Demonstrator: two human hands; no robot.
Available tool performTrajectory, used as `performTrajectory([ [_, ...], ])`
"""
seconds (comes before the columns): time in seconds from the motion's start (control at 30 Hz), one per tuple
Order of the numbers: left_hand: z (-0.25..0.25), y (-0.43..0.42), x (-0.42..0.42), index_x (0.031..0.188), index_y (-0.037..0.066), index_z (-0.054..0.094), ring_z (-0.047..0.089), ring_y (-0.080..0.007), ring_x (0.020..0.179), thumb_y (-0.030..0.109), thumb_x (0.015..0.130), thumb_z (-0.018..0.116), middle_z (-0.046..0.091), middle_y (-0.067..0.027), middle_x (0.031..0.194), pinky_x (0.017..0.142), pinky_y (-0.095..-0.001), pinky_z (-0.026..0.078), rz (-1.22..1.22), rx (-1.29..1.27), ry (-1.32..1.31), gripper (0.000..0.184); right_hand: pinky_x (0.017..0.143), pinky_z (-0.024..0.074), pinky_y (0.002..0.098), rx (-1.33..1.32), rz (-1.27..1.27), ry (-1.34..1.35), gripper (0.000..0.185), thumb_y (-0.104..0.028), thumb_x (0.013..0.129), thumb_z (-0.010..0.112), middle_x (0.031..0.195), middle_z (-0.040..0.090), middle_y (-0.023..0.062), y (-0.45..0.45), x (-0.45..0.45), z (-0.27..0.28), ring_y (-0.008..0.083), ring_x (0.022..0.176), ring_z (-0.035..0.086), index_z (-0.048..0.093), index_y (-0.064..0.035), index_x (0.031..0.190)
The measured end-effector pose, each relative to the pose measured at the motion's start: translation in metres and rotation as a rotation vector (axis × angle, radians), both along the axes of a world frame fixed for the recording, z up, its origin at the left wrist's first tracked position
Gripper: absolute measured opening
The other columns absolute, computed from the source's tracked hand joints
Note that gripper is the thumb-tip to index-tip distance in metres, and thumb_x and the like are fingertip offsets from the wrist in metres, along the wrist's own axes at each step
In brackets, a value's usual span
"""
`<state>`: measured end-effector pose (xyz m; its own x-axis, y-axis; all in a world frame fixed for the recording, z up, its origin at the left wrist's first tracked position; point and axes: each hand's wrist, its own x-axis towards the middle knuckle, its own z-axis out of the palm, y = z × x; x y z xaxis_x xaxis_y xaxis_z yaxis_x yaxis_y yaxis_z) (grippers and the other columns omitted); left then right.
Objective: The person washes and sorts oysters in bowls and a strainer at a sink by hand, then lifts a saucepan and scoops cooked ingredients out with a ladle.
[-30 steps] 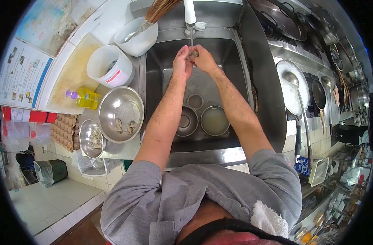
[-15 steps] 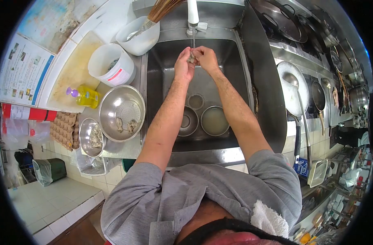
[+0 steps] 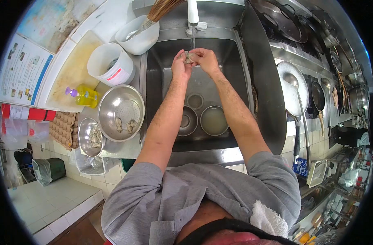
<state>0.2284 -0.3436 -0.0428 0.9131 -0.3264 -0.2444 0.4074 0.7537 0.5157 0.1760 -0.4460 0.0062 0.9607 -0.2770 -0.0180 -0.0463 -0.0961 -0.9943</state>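
Both my hands are together over the upper part of the sink [image 3: 162, 53], just below the white tap [image 3: 193, 14] and its thin stream of water. A soft, grey-beige piece that looks like a shucked oyster [image 3: 189, 57] rests in the fingers of my left hand [image 3: 181, 66]. From the other side, my right hand [image 3: 207, 60] pinches it with bent fingers. Similar pieces lie in the steel colander [image 3: 111, 98] and in the small steel bowl [image 3: 85, 130] to the left. Two round metal bowls stand on the sink floor; the right bowl [image 3: 214, 121] holds cloudy liquid.
Left of the sink are a white bucket [image 3: 103, 65], a white tub [image 3: 143, 43] with a straw brush [image 3: 158, 12], and a yellow soap bottle [image 3: 87, 97]. A dark metal panel [image 3: 269, 90] edges the right side, beyond it a wok [image 3: 291, 98] with a ladle.
My hands have shifted slightly left and down, away from the tap stream. The grey-beige piece shows more between my fingers, and my right fingers now reach further across it.
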Motion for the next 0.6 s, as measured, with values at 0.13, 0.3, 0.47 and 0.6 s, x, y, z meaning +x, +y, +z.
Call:
performTrajectory([
  [0.13, 0.003, 0.004, -0.010, 0.112, 0.001, 0.045, 0.056, -0.0271, 0.092, 0.003, 0.086, 0.050, 0.054, -0.0133, 0.100, 0.078, -0.0404, 0.049, -0.029, -0.141, 0.023, 0.026, 0.058, 0.0511, 0.0239, -0.283, -0.021, 0.071, 0.024, 0.000, 0.080, 0.058, 0.086, 0.064, 0.0098, 0.016, -0.014, 0.028, 0.0128, 0.066, 0.060, 0.059, 0.0036, 0.104],
  [0.3, 0.008, 0.011, -0.017, 0.112, 0.000, 0.043, 0.055, -0.0266, 0.093, 0.001, 0.086, 0.051, 0.052, -0.0140, 0.103, 0.081, -0.0402, 0.048, 0.100, -0.053, 0.021, 0.028, 0.057, 0.0498, 0.0228, 0.021, -0.014, -0.172, 0.023, -0.002, 0.078, 0.061, 0.077, 0.064, 0.0080, 0.010, -0.002, -0.013, 0.0110, 0.063, 0.060, 0.059, 0.0052, 0.101],
  [0.47, 0.010, 0.021, -0.031, 0.111, -0.001, 0.042, 0.056, -0.0258, 0.094, 0.002, 0.086, 0.052, 0.052, -0.0149, 0.103, 0.082, -0.0384, 0.048, 0.104, -0.072, 0.030, 0.027, 0.055, 0.0495, 0.0248, 0.010, -0.085, -0.100, 0.017, -0.006, 0.075, 0.063, 0.077, 0.065, 0.0105, 0.019, -0.020, 0.002, 0.0111, 0.066, 0.062, 0.064, 0.0015, 0.090],
  [0.6, 0.004, 0.030, -0.047, 0.109, 0.000, 0.044, 0.056, -0.0247, 0.094, 0.005, 0.087, 0.051, 0.052, -0.0143, 0.102, 0.081, -0.0375, 0.048, 0.091, -0.085, 0.062, 0.024, 0.056, 0.0487, 0.0260, -0.099, -0.091, -0.005, 0.014, -0.008, 0.073, 0.065, 0.077, 0.064, 0.0102, 0.034, -0.036, 0.014, 0.0137, 0.067, 0.061, 0.063, 0.0005, 0.085],
])
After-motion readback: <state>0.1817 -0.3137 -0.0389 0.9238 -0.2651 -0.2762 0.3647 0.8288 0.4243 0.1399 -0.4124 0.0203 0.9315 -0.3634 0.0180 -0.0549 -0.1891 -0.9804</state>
